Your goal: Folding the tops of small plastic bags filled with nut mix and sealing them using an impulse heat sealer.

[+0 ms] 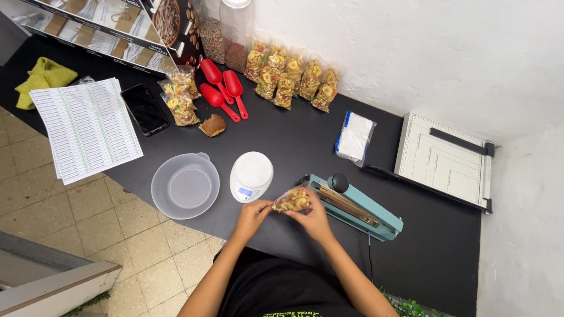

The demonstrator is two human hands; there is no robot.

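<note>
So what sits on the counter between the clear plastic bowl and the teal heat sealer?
In the head view, a white digital scale sits between the clear bowl and the teal sealer. Both hands hold a snack bag just in front.

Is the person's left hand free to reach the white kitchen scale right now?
Probably not at once: the left hand and right hand both hold a small bag of dried fruit. The white kitchen scale sits just beyond, nothing between.

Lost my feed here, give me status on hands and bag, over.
Left hand and right hand both grip the small snack bag. Bag at the teal heat sealer. White scale just left, nothing blocking.
</note>
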